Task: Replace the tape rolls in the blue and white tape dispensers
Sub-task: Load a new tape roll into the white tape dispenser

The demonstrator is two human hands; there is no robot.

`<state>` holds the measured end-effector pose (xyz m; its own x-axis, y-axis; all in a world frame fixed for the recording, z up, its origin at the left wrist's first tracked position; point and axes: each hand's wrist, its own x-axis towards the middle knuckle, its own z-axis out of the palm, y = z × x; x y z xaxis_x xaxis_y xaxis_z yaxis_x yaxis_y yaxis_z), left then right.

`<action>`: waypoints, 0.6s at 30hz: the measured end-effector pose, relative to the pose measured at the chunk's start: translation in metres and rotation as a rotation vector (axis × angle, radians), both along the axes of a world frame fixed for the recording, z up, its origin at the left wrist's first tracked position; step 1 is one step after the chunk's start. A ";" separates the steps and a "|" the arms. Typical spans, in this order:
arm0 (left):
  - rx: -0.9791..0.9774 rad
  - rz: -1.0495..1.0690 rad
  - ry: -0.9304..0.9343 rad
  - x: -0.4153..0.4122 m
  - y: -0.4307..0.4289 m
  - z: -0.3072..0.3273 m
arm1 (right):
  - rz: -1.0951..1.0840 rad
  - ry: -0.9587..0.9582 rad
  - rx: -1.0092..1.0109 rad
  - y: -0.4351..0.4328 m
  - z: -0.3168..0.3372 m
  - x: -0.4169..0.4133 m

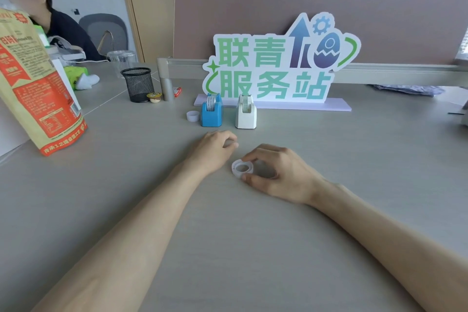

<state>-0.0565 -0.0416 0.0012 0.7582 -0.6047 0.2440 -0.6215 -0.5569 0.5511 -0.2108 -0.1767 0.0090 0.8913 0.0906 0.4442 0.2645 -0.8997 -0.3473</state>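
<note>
A blue tape dispenser [211, 114] and a white tape dispenser [245, 114] stand side by side at the desk's middle, each with a tape roll seated in it. Nearer to me, my right hand [281, 172] pinches a whitish tape roll [241, 168] between thumb and fingers, low over the desk. My left hand [215, 148] rests just to the left of it, fingers curled on the desk; whether it holds anything is hidden. A small white cap-like ring [193, 116] lies left of the blue dispenser.
A sign with green characters [273, 68] stands right behind the dispensers. A black mesh pen cup [138, 84], a small yellow tub [154, 97] and a tall red-and-tan bag [38, 83] are at the left. A person sits at the far left.
</note>
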 end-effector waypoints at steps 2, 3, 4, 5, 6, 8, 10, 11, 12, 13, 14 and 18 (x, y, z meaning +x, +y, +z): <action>0.000 0.004 -0.003 -0.001 0.000 0.002 | -0.051 -0.029 0.002 -0.003 0.000 0.003; 0.001 0.005 -0.005 -0.002 0.000 0.002 | -0.085 -0.048 0.016 -0.005 -0.001 0.004; 0.001 0.005 -0.014 -0.002 0.000 0.002 | -0.120 -0.071 0.036 -0.007 -0.001 0.006; 0.002 0.004 -0.026 -0.002 -0.001 0.001 | -0.157 -0.095 0.060 -0.008 -0.002 0.008; 0.000 0.002 -0.042 -0.002 -0.001 0.001 | -0.195 -0.120 0.085 -0.010 -0.002 0.010; 0.002 0.006 -0.066 -0.002 -0.002 0.001 | -0.286 -0.144 0.117 -0.016 -0.002 0.018; 0.007 0.013 -0.078 -0.002 -0.002 0.001 | -0.393 -0.120 0.106 -0.026 -0.001 0.030; 0.011 0.015 -0.085 -0.002 -0.003 0.001 | -0.447 -0.096 0.094 -0.031 -0.001 0.036; 0.013 0.016 -0.096 -0.002 -0.003 0.001 | -0.497 -0.067 0.082 -0.037 0.000 0.043; 0.017 0.016 -0.105 -0.003 -0.003 0.001 | -0.542 -0.031 0.074 -0.043 0.001 0.051; 0.015 0.013 -0.114 -0.004 -0.003 0.002 | -0.579 -0.001 0.066 -0.048 0.002 0.058; 0.011 0.010 -0.134 -0.004 -0.005 0.003 | -0.676 0.076 0.064 -0.062 0.004 0.085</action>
